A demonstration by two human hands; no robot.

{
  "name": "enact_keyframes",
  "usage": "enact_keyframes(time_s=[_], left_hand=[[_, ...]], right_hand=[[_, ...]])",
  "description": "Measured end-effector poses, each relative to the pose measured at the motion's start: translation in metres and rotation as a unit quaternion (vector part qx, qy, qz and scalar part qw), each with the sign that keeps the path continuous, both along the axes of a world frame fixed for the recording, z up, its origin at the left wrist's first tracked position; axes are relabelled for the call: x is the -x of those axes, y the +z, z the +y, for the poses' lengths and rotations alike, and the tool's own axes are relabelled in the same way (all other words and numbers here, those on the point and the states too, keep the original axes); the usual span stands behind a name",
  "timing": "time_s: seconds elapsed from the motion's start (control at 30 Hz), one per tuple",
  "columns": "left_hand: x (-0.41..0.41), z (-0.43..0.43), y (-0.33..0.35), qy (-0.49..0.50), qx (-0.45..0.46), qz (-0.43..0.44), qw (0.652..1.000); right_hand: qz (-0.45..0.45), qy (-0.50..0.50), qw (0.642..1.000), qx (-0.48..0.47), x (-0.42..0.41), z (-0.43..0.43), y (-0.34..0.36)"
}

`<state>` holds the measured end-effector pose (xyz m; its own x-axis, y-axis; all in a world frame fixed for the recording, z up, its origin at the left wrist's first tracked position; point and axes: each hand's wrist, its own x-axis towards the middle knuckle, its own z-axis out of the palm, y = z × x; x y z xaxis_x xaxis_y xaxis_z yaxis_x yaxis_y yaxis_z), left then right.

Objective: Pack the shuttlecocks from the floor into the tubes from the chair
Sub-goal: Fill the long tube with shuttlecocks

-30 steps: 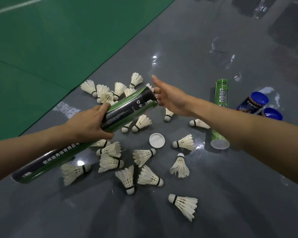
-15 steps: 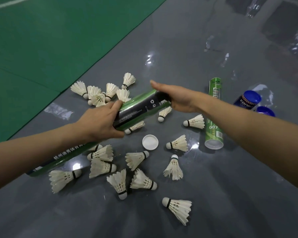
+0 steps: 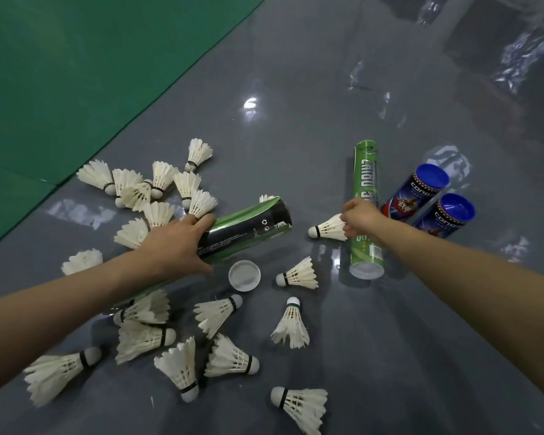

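Your left hand [image 3: 176, 246] curls tight round the dark green tube [image 3: 248, 229], and its open end sticks out past your fingers. Your right hand [image 3: 360, 216] seems to pinch a shuttlecock [image 3: 325, 230] by its feathers. Loose shuttlecocks [image 3: 291, 324] lie near your fingers.

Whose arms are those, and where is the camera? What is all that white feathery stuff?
Those are a person's two bare arms; there is no machine. The camera sits on their head and looks down, so you see what they see. The left hand holds a green-and-black tube. The right hand pinches one shuttlecock by its feathers. Many more shuttlecocks lie scattered on the grey floor, along with a white cap, a green tube and two blue tubes.
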<state>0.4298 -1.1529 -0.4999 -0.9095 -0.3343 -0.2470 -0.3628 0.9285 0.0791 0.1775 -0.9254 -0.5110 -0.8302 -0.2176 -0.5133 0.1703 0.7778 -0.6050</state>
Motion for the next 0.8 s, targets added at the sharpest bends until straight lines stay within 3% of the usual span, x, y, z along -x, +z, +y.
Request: enact_keyframes(time_s=[0.3,0.57,0.8], left_hand=[[0.007,-0.008,-0.011,0.02,-0.025,-0.007,0.999],[-0.008,-0.01,-0.01,0.024,-0.02,-0.022,0.999],[-0.037,-0.022,0.014,0.059,-0.044,-0.01,0.997]], right_hand=[[-0.127,-0.038,0.988,0.08,-0.005,-0.008,-0.03],[0.098,-0.026,0.988,0.114,-0.004,-0.019,-0.027],[0.027,0.067,0.954,0.291,-0.059,-0.068,0.02]])
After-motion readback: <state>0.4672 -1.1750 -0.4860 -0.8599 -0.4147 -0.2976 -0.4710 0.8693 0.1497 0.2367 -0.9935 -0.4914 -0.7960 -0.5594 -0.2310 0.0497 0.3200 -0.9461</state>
